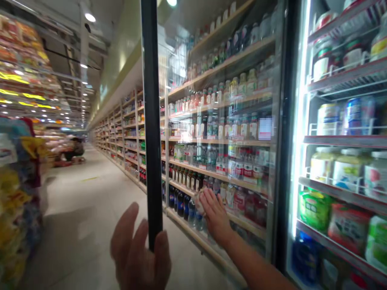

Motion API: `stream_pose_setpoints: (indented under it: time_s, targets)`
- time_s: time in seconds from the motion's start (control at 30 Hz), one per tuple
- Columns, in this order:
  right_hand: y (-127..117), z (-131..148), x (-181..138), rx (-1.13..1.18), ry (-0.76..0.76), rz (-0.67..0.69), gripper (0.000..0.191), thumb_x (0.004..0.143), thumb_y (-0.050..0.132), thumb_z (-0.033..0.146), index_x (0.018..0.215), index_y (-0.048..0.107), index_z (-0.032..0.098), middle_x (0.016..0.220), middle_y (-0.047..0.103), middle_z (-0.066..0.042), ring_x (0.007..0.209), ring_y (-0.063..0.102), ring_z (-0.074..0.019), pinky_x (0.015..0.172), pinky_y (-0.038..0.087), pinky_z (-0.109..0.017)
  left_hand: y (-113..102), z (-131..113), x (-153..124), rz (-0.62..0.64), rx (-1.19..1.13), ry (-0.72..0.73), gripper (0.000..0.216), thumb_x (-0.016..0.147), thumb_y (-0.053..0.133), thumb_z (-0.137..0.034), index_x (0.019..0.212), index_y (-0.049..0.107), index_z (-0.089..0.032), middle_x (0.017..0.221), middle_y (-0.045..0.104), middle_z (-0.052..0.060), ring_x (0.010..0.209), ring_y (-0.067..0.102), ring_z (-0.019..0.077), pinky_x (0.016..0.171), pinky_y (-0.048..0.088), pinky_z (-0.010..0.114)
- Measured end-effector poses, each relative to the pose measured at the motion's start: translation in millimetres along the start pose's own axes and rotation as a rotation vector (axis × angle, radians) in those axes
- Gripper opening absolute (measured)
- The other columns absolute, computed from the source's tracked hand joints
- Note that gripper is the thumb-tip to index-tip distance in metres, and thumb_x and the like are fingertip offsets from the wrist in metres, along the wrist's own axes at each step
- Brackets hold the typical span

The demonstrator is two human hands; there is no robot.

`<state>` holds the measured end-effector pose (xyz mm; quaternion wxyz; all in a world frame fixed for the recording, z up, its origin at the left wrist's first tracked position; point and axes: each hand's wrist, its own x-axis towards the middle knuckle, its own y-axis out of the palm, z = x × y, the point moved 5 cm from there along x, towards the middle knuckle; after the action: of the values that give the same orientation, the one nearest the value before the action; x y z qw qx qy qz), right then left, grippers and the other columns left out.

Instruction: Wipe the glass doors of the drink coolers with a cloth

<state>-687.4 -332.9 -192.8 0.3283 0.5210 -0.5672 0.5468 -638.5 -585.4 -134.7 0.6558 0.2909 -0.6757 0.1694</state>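
At the open cooler door (217,121), head view: your left hand (139,257) clamped round its upright black edge (151,121); your right hand (216,217), fingers spread flat, pressing a pale cloth (198,201) to the glass, just right of that edge, cloth under the fingertips.

The left hand (137,257), right hand (214,215) and right forearm (256,266) are bare.

Count: two hands, left hand (139,257) and right hand (215,215); one glass door (211,121), one cloth (198,202), five lit cooler shelves (344,139), one distant person (77,148) in the aisle.
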Motion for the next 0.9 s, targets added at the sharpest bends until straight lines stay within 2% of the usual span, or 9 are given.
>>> stream_pose_setpoints:
  time_s: [0.1,0.2,0.3,0.37,0.43,0.57,0.67,0.77,0.9]
  targets:
    - [-10.8,-18.4,10.7,0.025,0.164,-0.114,0.074,0.092,0.032,0.003,0.16,0.014,0.026,0.16,0.035,-0.01,0.153,0.022,-0.0222,0.121,0.03,-0.052,32.3,2.8,-12.6,0.018,0.2,0.146,0.085,0.082,0.07,-0.021,0.154,0.026,-0.012,0.159,0.028,0.023,0.148,0.028,0.0356,0.119,0.029,0.056]
    - [-15.0,-10.5,19.1,0.034,0.258,-0.157,0.069,0.096,0.036,0.014,0.16,0.009,0.018,0.165,0.02,-0.015,0.154,0.016,-0.0275,0.12,0.031,-0.055,52.1,-5.3,-32.6,0.045,0.385,0.265,0.09,0.079,0.075,-0.022,0.153,0.028,-0.005,0.16,0.025,0.023,0.151,0.019,0.0352,0.125,0.018,0.049]
    - [-10.0,15.6,29.3,0.031,0.054,-0.027,0.068,0.098,0.043,0.024,0.159,0.015,0.015,0.163,0.027,-0.013,0.154,0.015,-0.0271,0.124,0.022,-0.051,74.2,-22.3,-43.6,0.117,0.339,0.373,0.083,0.082,0.072,-0.019,0.153,0.03,-0.008,0.159,0.03,0.017,0.151,0.023,0.0304,0.126,0.016,0.043]
    - [-10.6,16.5,37.2,0.024,-0.055,0.002,0.064,0.098,0.042,0.019,0.158,0.021,0.02,0.158,0.039,-0.007,0.154,0.019,-0.0223,0.126,0.012,-0.048,90.1,-26.8,-44.1,0.172,0.235,0.341,0.078,0.087,0.066,-0.019,0.154,0.026,-0.011,0.158,0.033,0.016,0.15,0.026,0.0277,0.125,0.02,0.044]
    - [-17.7,-5.8,45.9,0.008,0.007,-0.093,0.063,0.098,0.039,0.012,0.158,0.022,0.025,0.157,0.042,-0.006,0.153,0.022,-0.0201,0.127,0.01,-0.049,105.7,-22.7,-43.7,0.208,0.22,0.269,0.076,0.091,0.063,-0.022,0.155,0.024,-0.012,0.157,0.034,0.017,0.15,0.025,0.0283,0.124,0.021,0.048]
    - [-33.5,-66.4,45.5,0.015,0.356,-0.394,0.063,0.099,0.037,0.011,0.158,0.02,0.025,0.164,0.027,-0.011,0.152,0.025,-0.024,0.122,0.027,-0.054,127.6,-10.0,-50.3,0.261,0.391,0.261,0.074,0.089,0.065,-0.026,0.153,0.03,-0.013,0.153,0.04,0.019,0.152,0.016,0.0308,0.124,0.013,0.056]
    - [-30.6,-71.3,40.9,0.014,0.171,-0.316,0.066,0.097,0.042,0.009,0.158,0.022,0.025,0.163,0.028,-0.01,0.152,0.025,-0.0256,0.121,0.031,-0.052,131.2,-13.3,-50.9,0.266,0.44,0.284,0.077,0.087,0.069,-0.027,0.153,0.031,-0.013,0.153,0.04,0.019,0.152,0.013,0.0329,0.124,0.012,0.059]
    - [-29.2,-74.9,37.8,-0.044,-0.048,-0.183,0.068,0.095,0.047,0.008,0.157,0.026,0.027,0.158,0.039,-0.009,0.15,0.03,-0.0236,0.124,0.024,-0.051,131.4,-28.3,-36.8,0.199,0.401,0.285,0.08,0.085,0.071,-0.029,0.153,0.032,-0.013,0.158,0.03,0.02,0.151,0.016,0.0365,0.123,0.013,0.06]
    - [-46.9,-123.1,32.4,-0.073,0.36,-0.374,0.062,0.1,0.041,0.015,0.158,0.022,0.027,0.162,0.031,-0.013,0.15,0.03,-0.0255,0.12,0.03,-0.056,149.4,-42.2,-12.0,0.195,0.365,0.318,0.077,0.087,0.068,-0.034,0.153,0.033,-0.015,0.158,0.032,0.017,0.152,0.015,0.0346,0.124,0.009,0.058]
